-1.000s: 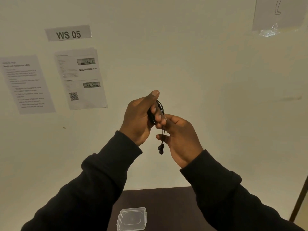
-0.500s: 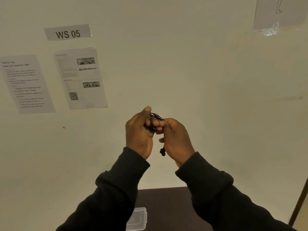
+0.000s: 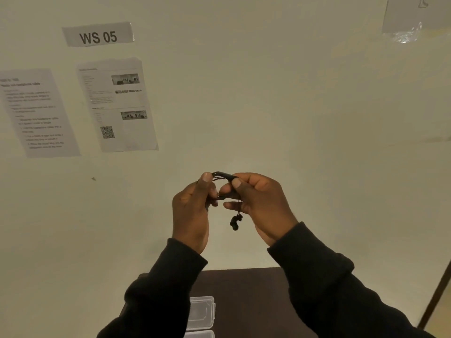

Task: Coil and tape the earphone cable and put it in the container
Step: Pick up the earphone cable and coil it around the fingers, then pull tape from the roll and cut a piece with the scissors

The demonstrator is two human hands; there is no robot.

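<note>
I hold a black earphone cable (image 3: 223, 175), coiled into a small loop, up in front of the wall. My left hand (image 3: 192, 211) pinches the loop's left side. My right hand (image 3: 258, 203) pinches its right side between thumb and fingers. Two black earbuds (image 3: 235, 222) dangle on a short length of cable below my right fingers. A clear plastic container (image 3: 202, 312) lies on the dark table (image 3: 249, 296) far below, partly hidden by my left sleeve. No tape is visible.
The pale wall ahead carries a "WS 05" label (image 3: 97, 35), two printed instruction sheets (image 3: 119, 103) at the left and a taped paper (image 3: 415, 18) at the top right. A dark wooden edge (image 3: 436, 296) runs along the lower right.
Both hands have dropped lower in front of the wall. The coil, earlier gripped mostly in my left hand, is now stretched between both hands' fingertips. The earbuds still hang below.
</note>
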